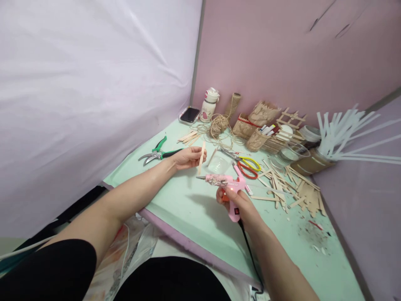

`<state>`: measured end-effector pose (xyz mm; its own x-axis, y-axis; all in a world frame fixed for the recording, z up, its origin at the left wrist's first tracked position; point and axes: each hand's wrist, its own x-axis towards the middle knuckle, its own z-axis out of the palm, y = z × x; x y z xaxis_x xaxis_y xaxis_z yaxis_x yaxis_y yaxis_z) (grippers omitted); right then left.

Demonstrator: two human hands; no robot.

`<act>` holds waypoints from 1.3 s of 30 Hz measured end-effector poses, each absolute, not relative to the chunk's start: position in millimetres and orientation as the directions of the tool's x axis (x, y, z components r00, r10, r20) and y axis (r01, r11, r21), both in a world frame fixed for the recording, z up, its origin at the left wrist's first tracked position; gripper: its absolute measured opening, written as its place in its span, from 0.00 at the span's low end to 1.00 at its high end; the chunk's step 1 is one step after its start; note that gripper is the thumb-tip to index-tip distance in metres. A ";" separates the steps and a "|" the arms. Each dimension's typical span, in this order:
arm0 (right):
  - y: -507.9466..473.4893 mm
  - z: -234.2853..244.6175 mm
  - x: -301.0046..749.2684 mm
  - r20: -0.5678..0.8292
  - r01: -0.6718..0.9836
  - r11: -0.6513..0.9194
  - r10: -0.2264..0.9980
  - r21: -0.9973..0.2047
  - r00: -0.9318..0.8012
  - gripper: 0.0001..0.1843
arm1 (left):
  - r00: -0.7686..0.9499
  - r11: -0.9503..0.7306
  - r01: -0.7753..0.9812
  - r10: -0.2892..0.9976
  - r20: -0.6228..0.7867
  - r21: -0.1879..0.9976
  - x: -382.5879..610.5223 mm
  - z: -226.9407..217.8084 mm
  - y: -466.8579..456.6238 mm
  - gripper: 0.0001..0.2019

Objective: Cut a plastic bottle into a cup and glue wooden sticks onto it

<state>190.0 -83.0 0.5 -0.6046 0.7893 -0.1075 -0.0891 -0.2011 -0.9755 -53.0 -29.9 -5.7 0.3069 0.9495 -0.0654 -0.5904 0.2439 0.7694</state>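
Note:
Between the fingers of my left hand (190,157) is a flat wooden craft stick (202,158), held nearly upright above the table. My right hand (239,205) is wrapped round the handle of a pink hot glue gun (227,182). Its metal nozzle points left, close to the lower end of the stick; whether they touch I cannot tell. A red light glows on the handle, and a black cord hangs down from it. Beyond the nozzle lies a small clear dish (218,164). Green-handled pruning shears (159,154) rest open behind my left wrist.
Scissors with yellow handles (250,163) and others with red handles (247,170) lie mid-table. Loose sticks (278,188) are heaped right. Along the wall stand a bottle (209,106), twine (219,125), wooden holders (257,140) and white glue sticks (341,133). A phone (189,115) lies back left.

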 end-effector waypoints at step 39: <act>-76.9 4.5 188.3 -0.003 -0.392 -0.197 0.897 -0.898 -0.443 0.15 | 0.643 0.305 -0.330 0.766 -0.024 0.893 -32.9 -7.7 -47.7 0.18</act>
